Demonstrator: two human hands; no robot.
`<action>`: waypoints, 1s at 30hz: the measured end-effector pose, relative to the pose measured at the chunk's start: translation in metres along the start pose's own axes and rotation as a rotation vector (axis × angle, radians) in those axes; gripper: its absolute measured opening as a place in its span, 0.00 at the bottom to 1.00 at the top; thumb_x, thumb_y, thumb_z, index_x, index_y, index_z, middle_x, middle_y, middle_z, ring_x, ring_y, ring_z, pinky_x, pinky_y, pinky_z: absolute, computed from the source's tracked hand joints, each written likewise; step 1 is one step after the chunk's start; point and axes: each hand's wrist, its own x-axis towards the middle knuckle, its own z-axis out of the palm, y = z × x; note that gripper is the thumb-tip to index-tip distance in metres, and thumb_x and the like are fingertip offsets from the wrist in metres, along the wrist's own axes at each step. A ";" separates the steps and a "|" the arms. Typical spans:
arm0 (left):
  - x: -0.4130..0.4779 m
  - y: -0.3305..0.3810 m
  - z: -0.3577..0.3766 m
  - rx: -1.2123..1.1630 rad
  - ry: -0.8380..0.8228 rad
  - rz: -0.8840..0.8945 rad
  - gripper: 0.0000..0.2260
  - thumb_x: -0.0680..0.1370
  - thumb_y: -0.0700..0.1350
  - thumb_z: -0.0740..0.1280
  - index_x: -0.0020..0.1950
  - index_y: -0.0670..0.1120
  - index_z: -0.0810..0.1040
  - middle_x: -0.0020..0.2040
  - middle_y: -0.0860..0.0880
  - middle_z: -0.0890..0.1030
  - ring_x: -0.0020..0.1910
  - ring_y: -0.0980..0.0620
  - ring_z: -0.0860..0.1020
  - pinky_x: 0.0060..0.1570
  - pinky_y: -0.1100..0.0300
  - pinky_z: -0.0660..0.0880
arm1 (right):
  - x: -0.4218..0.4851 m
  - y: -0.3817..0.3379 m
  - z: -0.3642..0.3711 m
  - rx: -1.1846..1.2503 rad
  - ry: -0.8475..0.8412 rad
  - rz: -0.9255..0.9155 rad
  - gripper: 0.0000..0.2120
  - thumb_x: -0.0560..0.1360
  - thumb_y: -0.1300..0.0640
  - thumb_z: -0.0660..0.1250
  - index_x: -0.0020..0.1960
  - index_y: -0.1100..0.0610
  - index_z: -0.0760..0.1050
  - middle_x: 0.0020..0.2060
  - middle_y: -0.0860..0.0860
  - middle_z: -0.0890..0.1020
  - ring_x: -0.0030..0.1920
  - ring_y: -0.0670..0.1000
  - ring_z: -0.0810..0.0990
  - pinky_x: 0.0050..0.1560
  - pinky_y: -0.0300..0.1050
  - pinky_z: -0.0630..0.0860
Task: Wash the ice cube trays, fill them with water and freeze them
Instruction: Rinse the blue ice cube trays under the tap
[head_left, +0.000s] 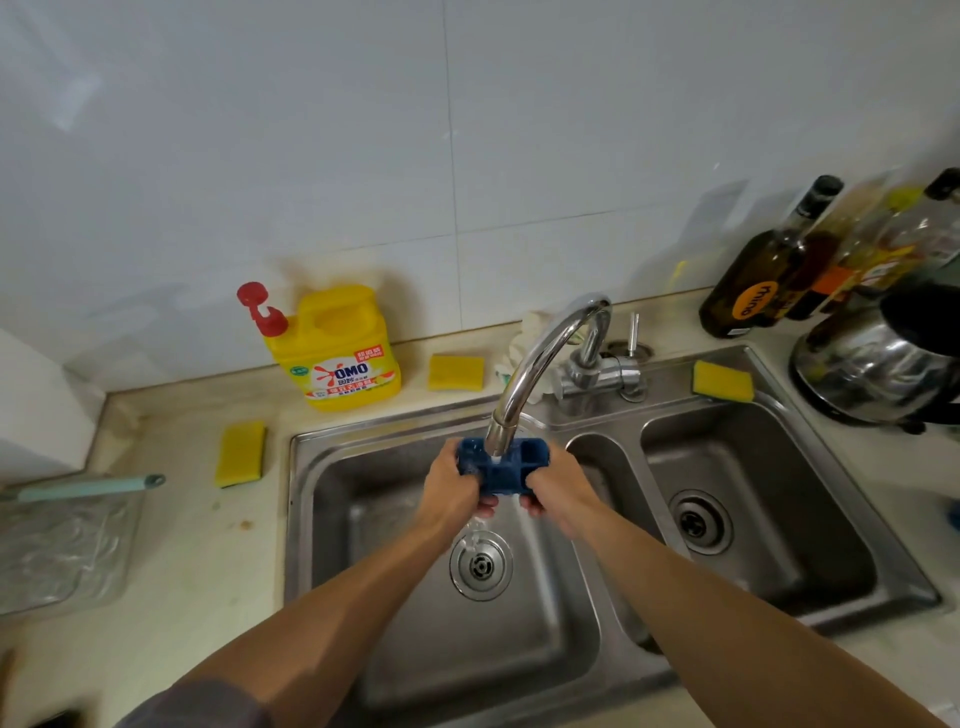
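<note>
Left hand (449, 488) and right hand (561, 486) are gripping opposite ends of the ice cube tray (524, 467), its long axis lying crosswise beneath the faucet (535, 364) (over the sink's (493, 665) left basin).

A home kitchen: double steel sink (571, 431), dish soap (345, 358), sponges (455, 372).

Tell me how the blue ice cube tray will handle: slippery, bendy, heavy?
Probably slippery: faucet water runs over the blue ice cube tray. Likely light, being small, though filling cells add weight. Left hand and right hand grip its ends; stiffness unclear.
</note>
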 end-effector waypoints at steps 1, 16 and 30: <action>-0.002 0.002 0.002 0.005 0.026 0.012 0.12 0.78 0.36 0.62 0.59 0.48 0.74 0.46 0.43 0.84 0.32 0.49 0.82 0.35 0.51 0.83 | 0.000 0.000 0.000 -0.003 0.002 0.002 0.19 0.78 0.71 0.54 0.48 0.52 0.77 0.36 0.59 0.78 0.26 0.49 0.72 0.26 0.44 0.67; 0.002 0.009 0.008 -0.143 0.230 -0.117 0.21 0.73 0.34 0.68 0.63 0.33 0.67 0.50 0.40 0.77 0.44 0.48 0.77 0.39 0.54 0.77 | -0.002 -0.010 0.010 0.136 -0.115 -0.014 0.13 0.76 0.65 0.67 0.58 0.53 0.75 0.42 0.60 0.85 0.34 0.56 0.83 0.36 0.50 0.81; 0.000 0.011 0.021 -0.268 0.189 -0.243 0.17 0.76 0.38 0.66 0.63 0.46 0.69 0.55 0.42 0.80 0.54 0.43 0.81 0.57 0.40 0.80 | 0.000 -0.007 0.020 -0.020 0.057 0.080 0.07 0.78 0.71 0.61 0.52 0.62 0.75 0.46 0.63 0.83 0.38 0.65 0.87 0.41 0.64 0.85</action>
